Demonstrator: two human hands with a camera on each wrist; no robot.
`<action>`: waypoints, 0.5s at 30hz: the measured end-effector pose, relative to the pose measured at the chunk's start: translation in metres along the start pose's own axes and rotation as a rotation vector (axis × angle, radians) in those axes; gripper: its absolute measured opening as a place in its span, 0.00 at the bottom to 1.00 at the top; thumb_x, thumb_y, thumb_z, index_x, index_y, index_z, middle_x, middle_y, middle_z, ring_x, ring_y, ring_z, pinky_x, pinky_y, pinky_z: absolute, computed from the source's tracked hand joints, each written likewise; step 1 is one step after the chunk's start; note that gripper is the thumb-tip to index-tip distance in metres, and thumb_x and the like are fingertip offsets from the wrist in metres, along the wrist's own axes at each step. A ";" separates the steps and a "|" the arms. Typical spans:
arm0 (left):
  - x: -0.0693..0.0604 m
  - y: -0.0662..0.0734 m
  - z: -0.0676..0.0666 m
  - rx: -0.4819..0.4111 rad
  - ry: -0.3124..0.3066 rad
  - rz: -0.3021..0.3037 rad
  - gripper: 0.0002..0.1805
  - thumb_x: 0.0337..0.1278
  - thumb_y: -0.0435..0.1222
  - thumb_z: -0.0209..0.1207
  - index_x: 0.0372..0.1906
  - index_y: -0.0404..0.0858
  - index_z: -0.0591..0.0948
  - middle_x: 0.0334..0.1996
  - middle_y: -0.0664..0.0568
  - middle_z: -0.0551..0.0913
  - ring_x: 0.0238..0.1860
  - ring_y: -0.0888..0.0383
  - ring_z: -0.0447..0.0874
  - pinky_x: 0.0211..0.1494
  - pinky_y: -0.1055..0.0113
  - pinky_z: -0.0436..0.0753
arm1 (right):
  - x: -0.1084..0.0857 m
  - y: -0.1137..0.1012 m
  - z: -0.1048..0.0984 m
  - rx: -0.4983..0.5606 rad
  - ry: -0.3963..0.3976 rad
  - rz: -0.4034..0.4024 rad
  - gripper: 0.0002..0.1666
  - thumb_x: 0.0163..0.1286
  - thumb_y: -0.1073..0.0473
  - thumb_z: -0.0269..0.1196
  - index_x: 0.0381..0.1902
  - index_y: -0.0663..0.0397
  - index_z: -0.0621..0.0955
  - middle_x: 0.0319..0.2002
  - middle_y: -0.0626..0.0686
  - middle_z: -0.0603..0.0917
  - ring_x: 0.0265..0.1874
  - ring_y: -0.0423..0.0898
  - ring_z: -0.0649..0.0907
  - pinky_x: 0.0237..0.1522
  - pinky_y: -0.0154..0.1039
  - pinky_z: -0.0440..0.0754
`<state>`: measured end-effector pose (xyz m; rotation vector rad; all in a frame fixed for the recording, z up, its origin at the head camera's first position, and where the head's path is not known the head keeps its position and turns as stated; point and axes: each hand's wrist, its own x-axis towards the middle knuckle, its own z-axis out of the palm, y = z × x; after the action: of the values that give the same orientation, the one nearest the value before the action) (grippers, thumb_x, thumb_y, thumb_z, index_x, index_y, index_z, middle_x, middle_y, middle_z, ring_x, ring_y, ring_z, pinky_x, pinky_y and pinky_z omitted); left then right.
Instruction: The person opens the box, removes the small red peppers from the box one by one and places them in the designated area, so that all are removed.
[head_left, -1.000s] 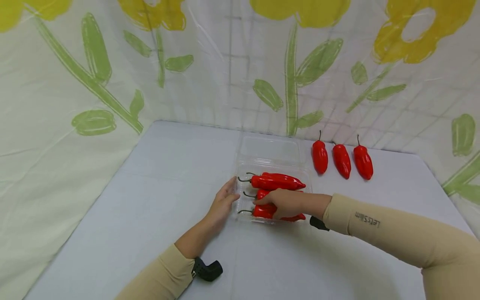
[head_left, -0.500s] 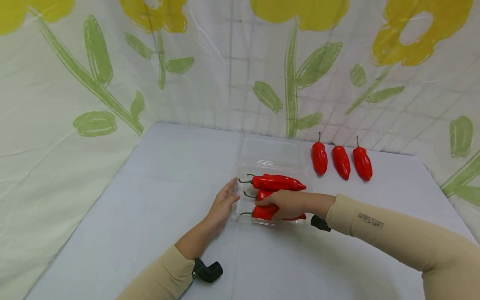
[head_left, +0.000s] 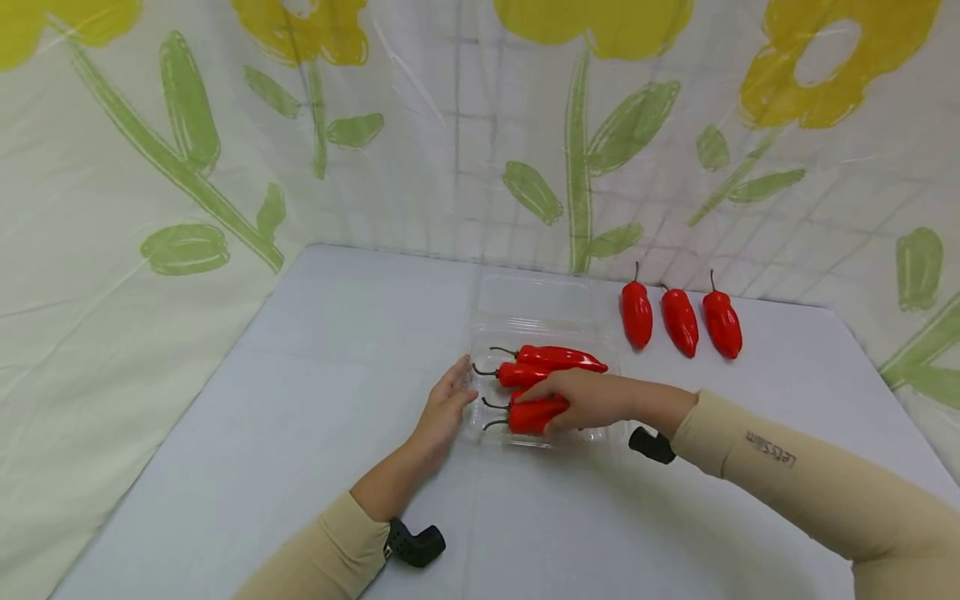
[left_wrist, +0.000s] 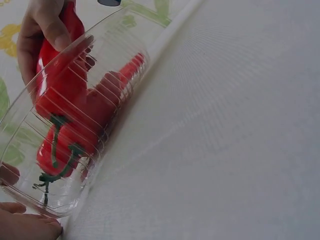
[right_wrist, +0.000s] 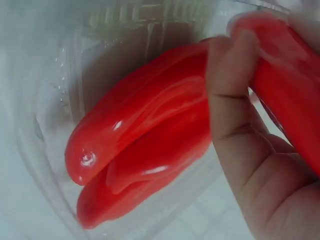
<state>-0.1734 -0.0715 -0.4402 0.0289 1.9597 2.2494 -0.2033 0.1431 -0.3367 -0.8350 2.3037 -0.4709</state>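
A clear plastic clamshell box (head_left: 517, 443) lies with its lid flipped back, holding several red chili peppers (head_left: 566, 357) whose green stems point left. My left hand (head_left: 444, 408) holds the box's left edge; in the left wrist view, its fingers (left_wrist: 30, 225) lie low against the outside wall. Inside the box, my right hand (head_left: 588, 396) grips a red chili pepper (head_left: 534, 417). That pepper (left_wrist: 65, 85) sits above the others in the left wrist view. In the right wrist view, two more peppers (right_wrist: 145, 115) lie side by side, beside the bent fingers (right_wrist: 232, 100); the hand hides part of them.
Three red chili peppers (head_left: 679, 323) stand in a row at the back right of the white table (head_left: 322, 333), stems toward the flowered curtain (head_left: 420, 167). The transparent lid (head_left: 534, 298) lies flat behind the box. Black wrist cameras (head_left: 417, 546) hang under both wrists.
My right hand has shifted slightly right and back. The peppers in the box have moved: the back ones show more apart, and the two front stems are closer together. My left hand stays put.
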 end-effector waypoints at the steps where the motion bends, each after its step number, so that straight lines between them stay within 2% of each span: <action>1: 0.000 0.000 0.000 0.003 0.004 -0.003 0.33 0.60 0.25 0.41 0.71 0.30 0.51 0.72 0.38 0.51 0.74 0.45 0.45 0.74 0.50 0.48 | -0.001 0.001 0.000 0.019 0.015 -0.007 0.31 0.57 0.56 0.67 0.60 0.41 0.75 0.53 0.47 0.77 0.54 0.46 0.71 0.41 0.37 0.81; 6: 0.000 0.000 0.001 0.019 0.023 -0.015 0.32 0.60 0.25 0.42 0.71 0.31 0.52 0.73 0.39 0.51 0.74 0.46 0.45 0.75 0.51 0.49 | -0.006 0.006 -0.001 0.093 0.051 -0.042 0.33 0.60 0.57 0.64 0.64 0.37 0.71 0.58 0.49 0.75 0.59 0.50 0.69 0.45 0.40 0.82; 10: -0.001 0.000 0.001 0.019 0.030 -0.015 0.33 0.60 0.26 0.42 0.71 0.31 0.52 0.73 0.40 0.51 0.74 0.46 0.45 0.75 0.51 0.48 | -0.010 0.011 -0.002 0.148 0.072 -0.036 0.33 0.62 0.55 0.62 0.65 0.34 0.69 0.59 0.50 0.75 0.61 0.52 0.68 0.47 0.41 0.82; 15: -0.001 0.002 0.001 0.021 0.016 -0.003 0.32 0.60 0.26 0.42 0.71 0.30 0.51 0.73 0.39 0.50 0.74 0.45 0.43 0.75 0.51 0.47 | -0.017 0.016 -0.006 0.221 0.149 -0.010 0.31 0.61 0.51 0.63 0.63 0.41 0.72 0.54 0.51 0.78 0.55 0.51 0.71 0.44 0.38 0.82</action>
<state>-0.1723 -0.0714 -0.4384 0.0109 1.9896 2.2343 -0.2039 0.1671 -0.3333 -0.7244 2.3278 -0.8006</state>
